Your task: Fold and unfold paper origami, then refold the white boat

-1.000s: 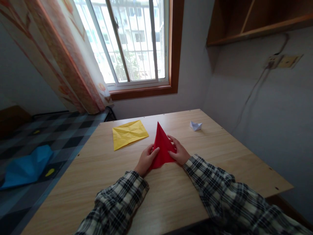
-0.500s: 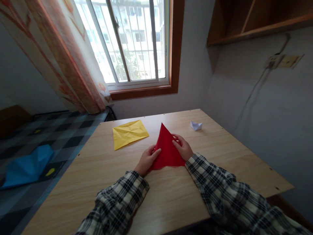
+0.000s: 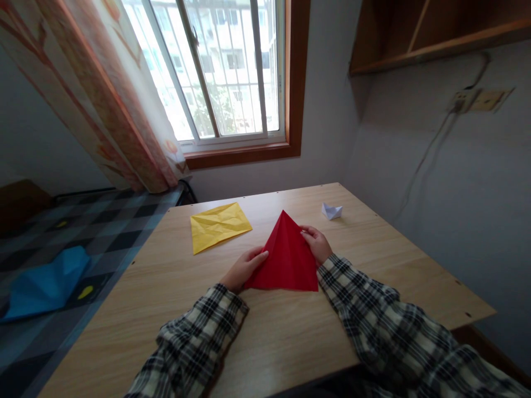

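A folded sheet of red paper [image 3: 286,260], shaped like a triangle with its tip pointing away from me, is held between my two hands over the table. My left hand [image 3: 244,268] pinches its left slanted edge, thumb on top and the other fingers hidden beneath. On the right slanted edge, my right hand [image 3: 316,243] grips with its thumb in front and fingers behind. Faint creases run down from the tip. Beyond my left hand lies a sheet of folded yellow paper [image 3: 219,225], and a small white paper boat [image 3: 332,211] stands beyond my right hand.
The wooden table [image 3: 398,287] reaches toward the wall under the window. Left of it, a bed with a checked cover [image 3: 120,240] bears a folded blue paper [image 3: 50,284]. A cable [image 3: 423,160] hangs from the wall socket at right.
The red paper has been spread wider and flatter, its tip shifting slightly right. My left hand has moved a little left and my right hand a little right, both still holding it.
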{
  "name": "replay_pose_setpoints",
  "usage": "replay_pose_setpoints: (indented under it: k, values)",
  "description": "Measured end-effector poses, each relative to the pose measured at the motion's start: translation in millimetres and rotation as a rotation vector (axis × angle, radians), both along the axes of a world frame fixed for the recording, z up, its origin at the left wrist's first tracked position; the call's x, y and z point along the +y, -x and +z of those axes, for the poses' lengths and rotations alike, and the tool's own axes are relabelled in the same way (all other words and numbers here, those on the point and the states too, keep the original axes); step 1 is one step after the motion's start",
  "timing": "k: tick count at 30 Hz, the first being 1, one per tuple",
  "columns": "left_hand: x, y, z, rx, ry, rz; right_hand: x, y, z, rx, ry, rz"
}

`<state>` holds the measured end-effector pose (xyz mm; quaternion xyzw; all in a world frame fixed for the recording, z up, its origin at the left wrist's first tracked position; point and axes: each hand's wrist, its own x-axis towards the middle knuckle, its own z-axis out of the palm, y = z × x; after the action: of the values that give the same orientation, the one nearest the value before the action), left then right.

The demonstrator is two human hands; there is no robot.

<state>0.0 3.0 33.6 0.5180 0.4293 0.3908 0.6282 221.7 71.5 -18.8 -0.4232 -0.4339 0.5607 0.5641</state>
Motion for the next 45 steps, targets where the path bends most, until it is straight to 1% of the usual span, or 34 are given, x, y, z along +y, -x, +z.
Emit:
replay_pose_setpoints:
  k: [2, 4, 6, 10, 14, 16, 18, 20, 21, 23, 24, 25, 26, 28, 30, 32, 36, 40, 45]
  values:
    - [1, 2, -0.2, 0.013, 0.028, 0.074, 0, 0, -0.6, 0.001, 0.003, -0.002]
    - [3, 4, -2.3, 0.010, 0.043, 0.120, 0, 0, 0.1, -0.004, 0.001, -0.007]
    - [5, 6, -5.5, -0.013, 0.039, 0.114, 0, 0, 1.3, -0.005, 0.005, -0.007]
    - [7, 7, -11.3, -0.064, 0.005, 0.054, -1, 0, 2.7, 0.008, 0.021, -0.011]
    - [8, 6, -13.9, -0.095, -0.010, 0.030, 0, 0, 0.3, -0.032, -0.002, -0.013]
    - [7, 3, -15.3, -0.083, -0.040, 0.066, 1, 0, -1.6, -0.066, -0.022, -0.007]
    - [5, 0, -16.9, -0.034, -0.100, 0.148, 0, 0, -2.5, -0.097, -0.043, 0.000]
    - [2, -3, -17.4, 0.063, -0.229, 0.248, -3, 2, -1.8, -0.128, -0.073, 0.010]
    - [0, -3, -16.9, 0.137, -0.330, 0.294, -5, 3, -0.9, -0.148, -0.090, 0.015]
    - [-4, -2, -13.6, 0.357, -0.612, 0.360, -9, 6, 2.0, -0.192, -0.125, 0.027]
    - [-6, -1, -11.1, 0.484, -0.761, 0.369, -11, 7, 3.5, -0.211, -0.138, 0.033]
    - [-8, -1, -8.2, 0.618, -0.886, 0.351, -12, 8, 5.1, -0.227, -0.147, 0.039]
    - [-10, -1, -5.5, 0.749, -0.979, 0.305, -13, 8, 6.4, -0.241, -0.154, 0.046]
    - [-11, -2, -1.3, 0.934, -1.079, 0.249, -15, 8, 8.2, -0.269, -0.168, 0.049]
    - [-11, -3, 0.0, 1.043, -1.103, 0.234, -15, 8, 8.8, -0.298, -0.179, 0.041]
    - [-9, -4, -1.4, 1.098, -1.088, 0.259, -14, 7, 8.8, -0.324, -0.180, 0.032]
    - [-3, 1, -6.1, 1.120, -1.034, 0.345, -14, 5, 9.3, -0.361, -0.203, 0.011]
    - [1, 8, -7.7, 1.149, -0.994, 0.369, -14, 6, 10.5, -0.368, -0.213, 0.000]
    - [4, 11, -6.9, 1.189, -0.991, 0.381, -15, 7, 10.2, -0.372, -0.215, 0.012]
